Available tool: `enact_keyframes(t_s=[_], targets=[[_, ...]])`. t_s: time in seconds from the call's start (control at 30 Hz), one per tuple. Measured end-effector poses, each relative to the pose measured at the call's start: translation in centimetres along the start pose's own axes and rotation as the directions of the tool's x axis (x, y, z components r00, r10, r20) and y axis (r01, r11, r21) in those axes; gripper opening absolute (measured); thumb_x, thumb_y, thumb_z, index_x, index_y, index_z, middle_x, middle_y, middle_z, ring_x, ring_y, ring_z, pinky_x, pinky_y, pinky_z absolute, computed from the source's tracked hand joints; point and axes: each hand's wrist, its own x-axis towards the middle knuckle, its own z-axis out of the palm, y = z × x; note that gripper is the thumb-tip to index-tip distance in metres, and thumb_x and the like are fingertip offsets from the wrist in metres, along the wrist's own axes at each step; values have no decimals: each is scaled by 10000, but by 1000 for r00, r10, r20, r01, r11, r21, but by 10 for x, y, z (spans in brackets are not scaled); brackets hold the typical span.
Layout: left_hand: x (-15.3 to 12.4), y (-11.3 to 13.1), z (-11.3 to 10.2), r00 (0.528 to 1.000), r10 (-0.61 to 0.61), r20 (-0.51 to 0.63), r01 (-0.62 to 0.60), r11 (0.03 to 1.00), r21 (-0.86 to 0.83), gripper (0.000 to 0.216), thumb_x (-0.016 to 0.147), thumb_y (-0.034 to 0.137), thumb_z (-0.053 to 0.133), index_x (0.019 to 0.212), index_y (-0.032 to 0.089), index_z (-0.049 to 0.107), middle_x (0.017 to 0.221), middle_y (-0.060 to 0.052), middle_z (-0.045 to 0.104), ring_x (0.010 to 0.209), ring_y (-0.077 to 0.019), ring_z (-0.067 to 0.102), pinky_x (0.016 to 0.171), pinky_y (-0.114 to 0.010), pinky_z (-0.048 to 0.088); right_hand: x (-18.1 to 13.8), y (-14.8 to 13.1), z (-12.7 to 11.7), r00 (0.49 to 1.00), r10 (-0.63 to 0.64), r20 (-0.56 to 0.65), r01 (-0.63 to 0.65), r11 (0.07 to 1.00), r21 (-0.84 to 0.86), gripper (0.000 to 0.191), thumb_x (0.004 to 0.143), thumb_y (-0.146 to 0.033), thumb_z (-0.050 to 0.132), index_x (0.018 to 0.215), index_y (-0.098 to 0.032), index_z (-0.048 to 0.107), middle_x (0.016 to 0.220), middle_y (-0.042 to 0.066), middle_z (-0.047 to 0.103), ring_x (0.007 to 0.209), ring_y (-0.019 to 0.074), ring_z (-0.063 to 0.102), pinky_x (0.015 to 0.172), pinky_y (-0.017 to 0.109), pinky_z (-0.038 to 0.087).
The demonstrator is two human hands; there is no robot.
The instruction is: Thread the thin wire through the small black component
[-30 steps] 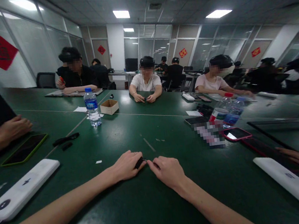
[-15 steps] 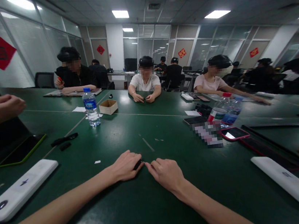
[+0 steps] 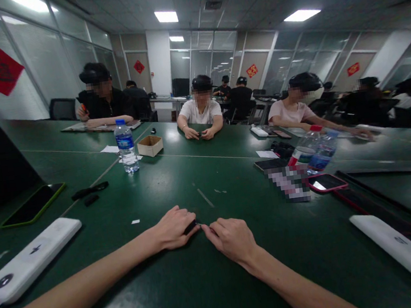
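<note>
Both of my hands rest on the green table point(image 3: 194, 297), close together near its middle. My left hand point(image 3: 172, 229) is curled, its fingers closed on a small black object point(image 3: 190, 227) that pokes out toward the right. My right hand point(image 3: 233, 240) is closed in a pinch, fingertips meeting the thin tip of that object; what it pinches is too small to make out.
A white power bank point(image 3: 30, 259) lies at the left and another white power bank point(image 3: 408, 252) at the right. A green-cased phone point(image 3: 32, 204), a water bottle point(image 3: 126, 146), a small cardboard box point(image 3: 150, 145), a pink phone point(image 3: 326, 182) and seated people lie further off.
My hands have stayed almost still. The neighbour's hand at the left rose and left the view, and the hand at the right edge drew back.
</note>
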Motion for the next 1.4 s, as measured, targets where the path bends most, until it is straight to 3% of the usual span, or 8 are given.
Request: enact_keyframes(t_s=[0.13, 0.2, 0.27, 0.33, 0.43, 0.53, 0.67, 1.4], targets=[[-1, 0, 1, 1000, 4, 8, -4, 1000, 4, 325, 959, 443, 343, 850, 185, 508, 800, -64, 598, 781, -221, 580, 793, -375, 392, 2, -6, -7, 999, -51, 0, 51, 998, 24, 558, 989, -425, 283, 678, -171, 671, 563, 35, 581, 504, 86, 466, 525, 223, 314], [1, 0, 2, 1000, -20, 9, 20, 1000, 14, 319, 960, 433, 344, 858, 182, 512, 802, -67, 609, 770, -223, 587, 786, -376, 393, 1, -21, -7, 986, -162, -29, 163, 985, 49, 533, 983, -425, 307, 656, -184, 653, 546, 17, 568, 493, 82, 458, 519, 230, 303], [5, 0, 3, 999, -44, 24, 43, 999, 31, 313, 962, 422, 342, 862, 180, 514, 777, -64, 620, 733, -224, 597, 764, -374, 396, -1, -41, -5, 925, -365, -108, 374, 924, 83, 480, 954, -454, 379, 636, -196, 630, 551, 0, 567, 496, 85, 461, 515, 249, 288], [8, 0, 3, 998, -53, 28, 51, 997, 51, 314, 962, 419, 340, 866, 176, 515, 759, -66, 628, 713, -228, 605, 748, -375, 397, -2, -54, -2, 875, -450, -178, 472, 876, 103, 436, 934, -459, 420, 648, -200, 623, 566, -7, 569, 506, 88, 469, 511, 263, 276], [9, 0, 3, 999, -49, -3, 49, 996, 71, 308, 960, 411, 345, 871, 171, 516, 792, -81, 637, 750, -239, 615, 756, -380, 398, 1, -46, 1, 920, -355, -166, 370, 926, 72, 415, 944, -396, 424, 642, -188, 619, 585, -6, 579, 497, 84, 455, 514, 263, 264], [7, -1, 2, 999, -39, -4, 39, 998, 44, 304, 955, 409, 352, 847, 175, 512, 786, -77, 633, 750, -237, 615, 753, -376, 402, 6, -13, -1, 973, -206, -101, 210, 977, 30, 420, 962, -365, 392, 680, -177, 641, 632, 5, 602, 507, 73, 461, 522, 244, 267], [7, -1, 2, 999, -45, -9, 45, 999, 8, 333, 953, 441, 348, 830, 179, 513, 764, -69, 626, 735, -229, 612, 766, -377, 404, 10, 18, -3, 997, -62, -53, 61, 998, -20, 454, 972, -388, 361, 721, -167, 668, 659, 17, 617, 512, 69, 470, 529, 225, 274], [7, 1, 0, 999, -46, 4, 45, 999, 30, 357, 963, 429, 317, 848, 174, 538, 775, -77, 637, 745, -227, 609, 760, -372, 406, 11, 5, 1, 995, 55, 78, -55, 998, -2, 482, 981, -414, 322, 766, -171, 679, 707, 40, 654, 532, 79, 532, 506, 198, 316]])
